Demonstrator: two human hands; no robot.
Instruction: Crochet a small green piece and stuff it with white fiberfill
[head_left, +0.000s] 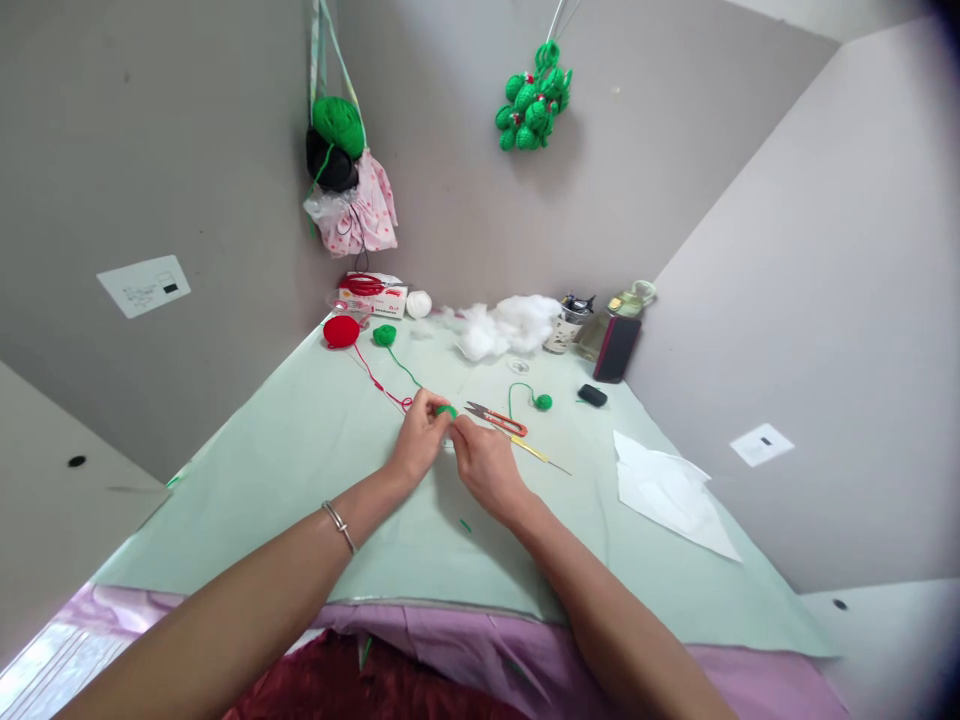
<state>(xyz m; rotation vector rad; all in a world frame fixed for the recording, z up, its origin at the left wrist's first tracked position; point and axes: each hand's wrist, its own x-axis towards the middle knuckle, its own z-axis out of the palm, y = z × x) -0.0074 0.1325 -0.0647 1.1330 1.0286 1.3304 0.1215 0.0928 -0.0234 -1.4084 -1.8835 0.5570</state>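
Note:
Near the middle of the pale green table [300, 500], my left hand [420, 435] is closed on a small green yarn piece [448, 411]. My right hand [484, 462] meets it from the right, fingers pinched together at the piece's lower edge; what they grip is too small to make out. A green strand runs from a small green yarn ball [385, 335] towards my left hand. Orange-handled thread snips [504, 418] and a yellow-handled hook [531, 449] lie just right of my hands. A short green yarn scrap [466, 525] rests nearer to me.
Behind are a red yarn ball [341, 332], white stuffing [506, 326], a cup of tools [564, 328] and a dark phone-like box [618, 349]. Another green ball [543, 402] and a black object [592, 395] sit right of centre, white sheets [671, 490] further right.

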